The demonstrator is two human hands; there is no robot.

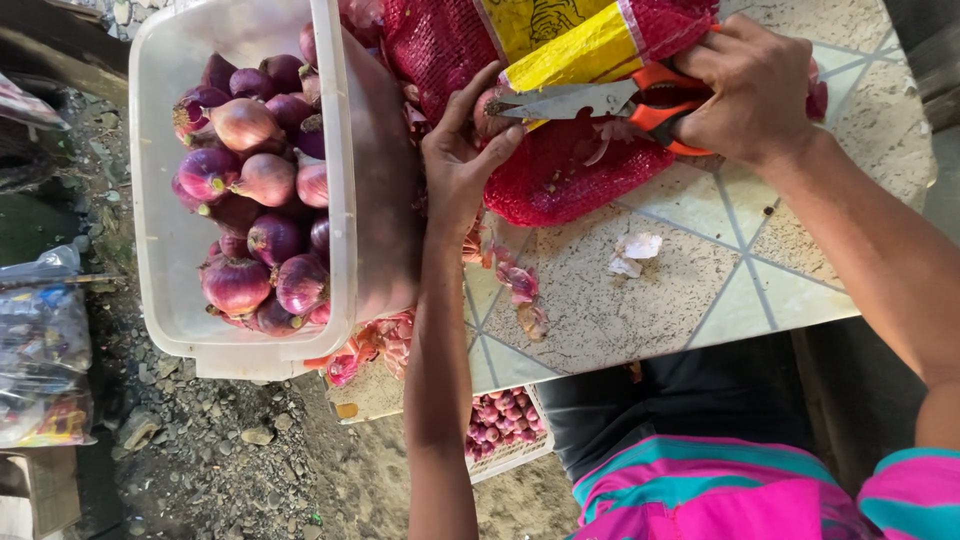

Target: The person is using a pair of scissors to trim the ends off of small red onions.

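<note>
My left hand [462,160] grips a small red onion [490,112] by the edge of a red mesh sack [560,180] with a yellow label. My right hand [750,90] holds orange-handled scissors [600,100], whose metal blades point left and meet the onion's tip. A white plastic tub [165,240] to the left holds several trimmed purple-red onions [250,180].
The sack lies on a tiled stone table [700,270] strewn with onion skins [520,285] and a pale peel scrap [632,252]. A crate of small onions [505,415] sits under the table. Gravel ground and plastic bags [40,350] lie at the left.
</note>
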